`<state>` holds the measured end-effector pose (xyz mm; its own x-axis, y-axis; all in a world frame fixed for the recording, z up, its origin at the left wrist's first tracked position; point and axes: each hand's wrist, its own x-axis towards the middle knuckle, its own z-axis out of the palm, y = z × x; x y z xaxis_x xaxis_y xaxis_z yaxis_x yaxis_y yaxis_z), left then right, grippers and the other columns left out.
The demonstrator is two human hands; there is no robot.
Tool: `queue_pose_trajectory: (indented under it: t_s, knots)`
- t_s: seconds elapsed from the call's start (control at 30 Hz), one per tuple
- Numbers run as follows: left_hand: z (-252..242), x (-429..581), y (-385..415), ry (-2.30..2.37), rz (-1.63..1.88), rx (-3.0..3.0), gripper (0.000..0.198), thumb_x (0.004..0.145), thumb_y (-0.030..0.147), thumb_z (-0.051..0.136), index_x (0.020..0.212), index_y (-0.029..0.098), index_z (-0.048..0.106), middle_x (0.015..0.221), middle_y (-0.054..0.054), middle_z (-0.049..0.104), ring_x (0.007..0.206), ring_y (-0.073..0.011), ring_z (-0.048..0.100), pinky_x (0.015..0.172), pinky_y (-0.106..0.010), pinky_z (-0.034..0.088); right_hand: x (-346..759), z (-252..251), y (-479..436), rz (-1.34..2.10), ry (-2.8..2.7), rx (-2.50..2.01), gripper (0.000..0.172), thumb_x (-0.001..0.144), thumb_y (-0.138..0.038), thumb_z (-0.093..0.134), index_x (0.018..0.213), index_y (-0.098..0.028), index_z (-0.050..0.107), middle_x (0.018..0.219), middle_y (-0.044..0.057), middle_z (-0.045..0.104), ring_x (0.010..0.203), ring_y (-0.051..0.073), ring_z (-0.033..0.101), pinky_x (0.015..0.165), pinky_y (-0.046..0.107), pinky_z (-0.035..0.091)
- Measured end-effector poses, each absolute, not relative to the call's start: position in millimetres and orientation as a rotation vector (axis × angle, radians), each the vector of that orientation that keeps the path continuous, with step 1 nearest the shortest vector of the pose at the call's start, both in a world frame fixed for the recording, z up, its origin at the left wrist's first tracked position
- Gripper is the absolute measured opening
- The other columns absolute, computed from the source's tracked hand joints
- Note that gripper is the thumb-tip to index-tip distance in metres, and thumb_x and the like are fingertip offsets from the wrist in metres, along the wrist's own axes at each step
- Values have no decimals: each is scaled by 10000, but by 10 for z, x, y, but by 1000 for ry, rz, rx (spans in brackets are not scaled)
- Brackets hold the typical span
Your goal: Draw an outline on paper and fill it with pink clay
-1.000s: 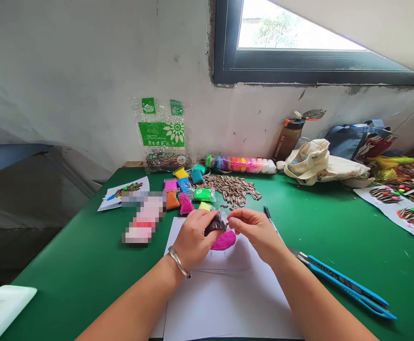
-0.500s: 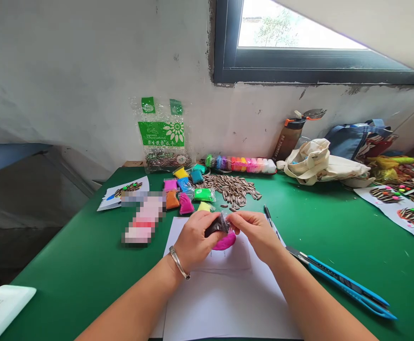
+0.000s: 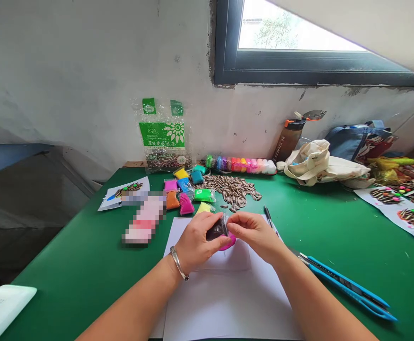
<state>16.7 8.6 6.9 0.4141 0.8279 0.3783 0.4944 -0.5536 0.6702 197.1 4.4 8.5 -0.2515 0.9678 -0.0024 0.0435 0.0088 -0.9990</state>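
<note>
My left hand [image 3: 198, 239] is wrapped round a small clear packet of black clay [image 3: 216, 230]. My right hand [image 3: 252, 232] is closed, thumb and forefinger pinched at the packet's right end; the exact grip on the plastic is partly hidden. Below the packet, a flat magenta clay shape [image 3: 231, 242] lies on a smaller sheet of paper [image 3: 237, 260], mostly covered by my left hand. Drawn lines show just under the shape. Larger white paper [image 3: 228, 303] lies beneath.
Colourful clay packets [image 3: 186, 203] and a pile of sunflower seeds [image 3: 237, 189] lie beyond my hands. A seed bag [image 3: 164, 142] leans on the wall. Blue-handled scissors [image 3: 348, 286] and a pen [image 3: 268, 215] lie right. A bottle [image 3: 288, 139] and cloth bag [image 3: 309, 161] stand behind.
My right fingers have curled in and shifted slightly at the packet's end. The packet has tilted a little, and my left hand covers more of the magenta shape.
</note>
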Motion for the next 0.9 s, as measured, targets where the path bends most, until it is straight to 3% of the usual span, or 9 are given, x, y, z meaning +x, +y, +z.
queue_pose_trajectory:
  t_s: [0.23,0.37,0.6,0.9]
  knots:
    - [10,171,70,1104,938,2310,439,811,263,634,1231,171,548,1142,-104,613,1064,-230,555,945,-387,465,1900,77,19,1360,-1427,-1144,140,771,-278,585,681,-172,576,616,-38,507,589,102,442,544,227,347]
    - [2,183,51,1048,955,2467,408,845,196,556,1253,177,528,1109,-105,617,1043,-239,552,918,-405,474,1893,76,9,1319,-1482,-1172,146,774,-260,574,659,-171,576,617,-37,517,594,102,446,541,220,347]
    - [50,198,63,1072,995,2534,258,918,248,465,1094,173,638,967,-105,641,916,-221,581,807,-373,504,1839,38,-14,1215,-1500,-1191,136,786,-257,572,740,-166,663,693,4,610,669,130,501,607,238,391]
    - [41,192,70,1078,998,2339,206,894,189,499,977,196,687,924,-71,651,863,-198,572,770,-331,494,1837,12,21,1482,-1169,-1113,169,764,-300,633,684,-152,623,590,-26,508,576,93,414,556,235,321]
